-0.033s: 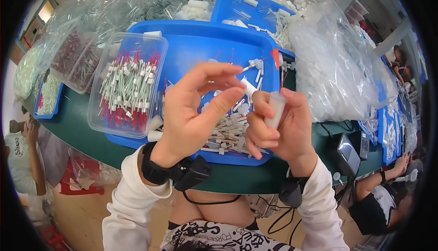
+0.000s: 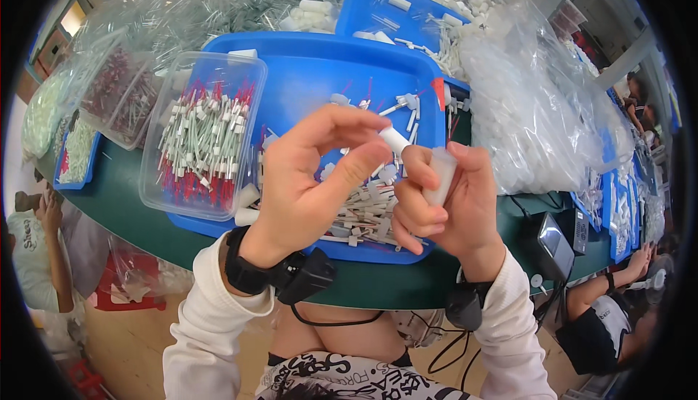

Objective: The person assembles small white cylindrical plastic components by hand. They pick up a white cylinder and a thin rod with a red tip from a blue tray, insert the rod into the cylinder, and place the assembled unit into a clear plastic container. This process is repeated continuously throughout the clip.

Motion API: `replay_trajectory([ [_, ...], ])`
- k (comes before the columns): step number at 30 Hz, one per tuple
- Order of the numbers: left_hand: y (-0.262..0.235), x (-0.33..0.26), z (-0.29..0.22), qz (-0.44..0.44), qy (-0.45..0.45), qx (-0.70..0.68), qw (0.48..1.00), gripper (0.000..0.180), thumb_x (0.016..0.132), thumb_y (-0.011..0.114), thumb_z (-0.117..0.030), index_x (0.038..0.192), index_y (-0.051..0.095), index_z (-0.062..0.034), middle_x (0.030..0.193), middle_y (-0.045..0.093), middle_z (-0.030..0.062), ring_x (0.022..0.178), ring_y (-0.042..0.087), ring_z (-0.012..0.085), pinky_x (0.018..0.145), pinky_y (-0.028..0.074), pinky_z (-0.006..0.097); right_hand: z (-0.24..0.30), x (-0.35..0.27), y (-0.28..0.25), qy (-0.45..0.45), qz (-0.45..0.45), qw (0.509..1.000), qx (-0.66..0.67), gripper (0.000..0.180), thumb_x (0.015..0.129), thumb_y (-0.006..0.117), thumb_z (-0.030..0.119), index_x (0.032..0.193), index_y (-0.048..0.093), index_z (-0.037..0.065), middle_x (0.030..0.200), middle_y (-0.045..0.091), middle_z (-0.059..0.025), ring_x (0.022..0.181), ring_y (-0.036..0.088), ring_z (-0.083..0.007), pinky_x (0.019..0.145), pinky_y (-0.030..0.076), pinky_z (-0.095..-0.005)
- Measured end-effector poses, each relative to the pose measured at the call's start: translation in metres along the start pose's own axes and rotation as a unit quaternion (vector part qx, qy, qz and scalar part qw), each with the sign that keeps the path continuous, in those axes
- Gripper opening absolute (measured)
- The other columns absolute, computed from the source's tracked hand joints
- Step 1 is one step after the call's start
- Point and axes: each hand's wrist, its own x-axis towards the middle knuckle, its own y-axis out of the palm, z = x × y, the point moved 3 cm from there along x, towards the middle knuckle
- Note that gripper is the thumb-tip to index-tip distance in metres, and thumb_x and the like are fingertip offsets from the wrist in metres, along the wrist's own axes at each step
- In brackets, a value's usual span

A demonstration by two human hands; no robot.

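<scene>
My right hand (image 2: 454, 196) is closed around a translucent white plastic cylinder (image 2: 440, 175), held upright between thumb and curled fingers. A smaller white cylinder (image 2: 394, 140) slants up and left from beside my right index finger. The thumb and fingertips of my left hand (image 2: 313, 171) are bent in a loose pinch at the upper end of that smaller piece. Under both hands is a blue tray (image 2: 305, 51) with a pile of white connector pieces on thin leads (image 2: 363, 215), partly covered by my hands.
On the left, a clear plastic box (image 2: 153, 182) is packed with red-and-white wired parts (image 2: 203, 138). A large clear bag of white pieces (image 2: 523, 109) lies at right. Behind are another blue tray (image 2: 356, 7) and heaped clear tubes (image 2: 218, 7). A black device (image 2: 552, 244) with cables sits at the right.
My left fingertips have dropped slightly and closed in toward the upper end of the smaller white cylinder. My right hand has hardly moved and keeps its hold on the translucent cylinder.
</scene>
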Motion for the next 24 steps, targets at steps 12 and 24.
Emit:
replay_trajectory([
  [12, 0.005, -0.002, -0.003, 0.075, -0.040, 0.036, 0.996, 0.023, 0.091, 0.050, -0.013, 0.103, 0.055, 0.0062, 0.075, 0.062, 0.0092, 0.077, 0.058, 0.0122, 0.070, 0.044, 0.024, -0.002, 0.000, -0.005, 0.014, 0.032, 0.999, 0.031, 0.034, 0.084, 0.031, 0.042, 0.064, 0.035, 0.014, 0.046, 0.032, 0.0009, 0.037, 0.027, -0.0116, 0.044, 0.036, -0.0307],
  [24, 0.002, 0.001, 0.003, -0.002, -0.038, 0.031, 0.999, 0.016, 0.088, 0.055, -0.013, 0.094, 0.060, 0.0009, 0.081, 0.063, 0.0059, 0.077, 0.058, 0.0105, 0.066, 0.045, 0.024, 0.001, 0.000, -0.003, -0.003, -0.070, 0.995, 0.073, 0.059, 0.087, 0.019, 0.067, 0.081, 0.042, 0.012, 0.066, 0.045, -0.0062, 0.040, 0.030, -0.0106, 0.044, 0.029, -0.0246],
])
